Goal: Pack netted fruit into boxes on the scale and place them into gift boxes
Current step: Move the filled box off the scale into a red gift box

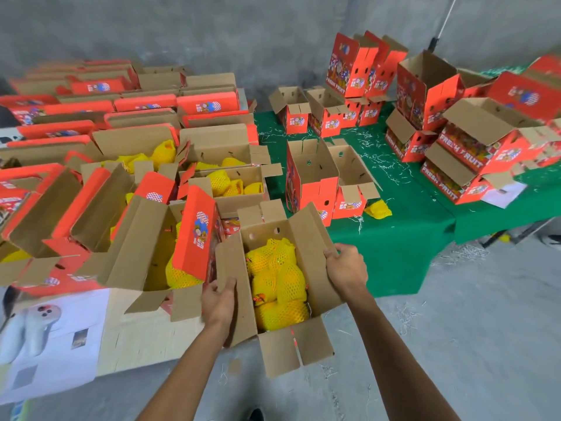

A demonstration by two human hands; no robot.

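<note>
Both hands, left hand (219, 294) and right hand (346, 266), each in a curled grip on a side flap of the fruit-filled box (277, 354), carry it beside the green tabletop (403, 238); next it wants setting among the gift boxes (170, 189).

A bench (403, 238) under green cloth carries empty red gift boxes (318, 180), stacked higher toward its right end. One yellow netted fruit (378, 209) lies just right of the nearest box, amid scattered pale shreds (382, 165).
</note>
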